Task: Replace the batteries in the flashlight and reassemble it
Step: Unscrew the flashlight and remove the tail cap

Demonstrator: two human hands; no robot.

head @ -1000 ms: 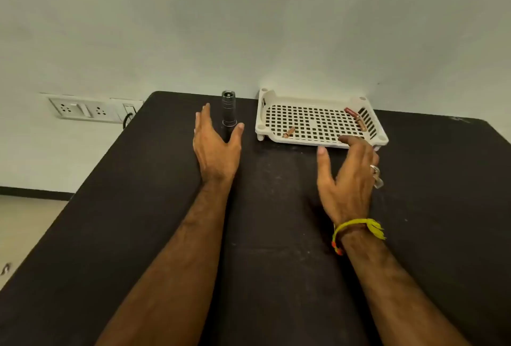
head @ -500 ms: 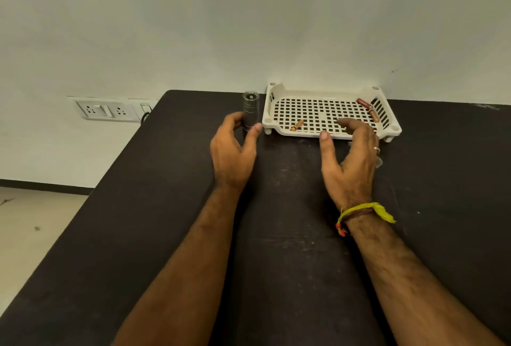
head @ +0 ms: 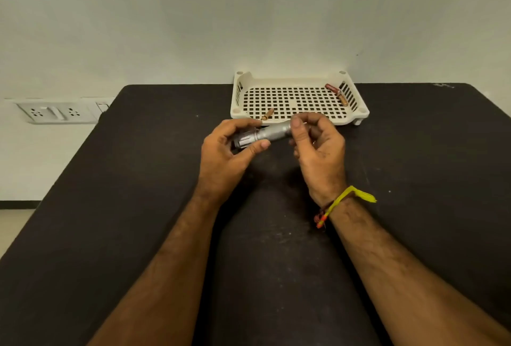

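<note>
A grey metal flashlight (head: 269,134) lies sideways in the air just above the black table (head: 138,207), held at both ends. My left hand (head: 226,157) grips its wider head end, and my right hand (head: 318,149) pinches its tail end between thumb and fingers. Behind the hands stands a cream perforated tray (head: 300,121). One small brown battery (head: 267,114) lies near the tray's front left, and two reddish batteries (head: 336,93) lie at its back right corner.
The table's far edge meets a pale wall. A white socket panel (head: 55,113) is on the wall to the left, below table height. The table's left edge drops to the floor.
My left hand has lifted the flashlight from standing upright beside the tray and turned it sideways. My right hand has come in and taken its tail end.
</note>
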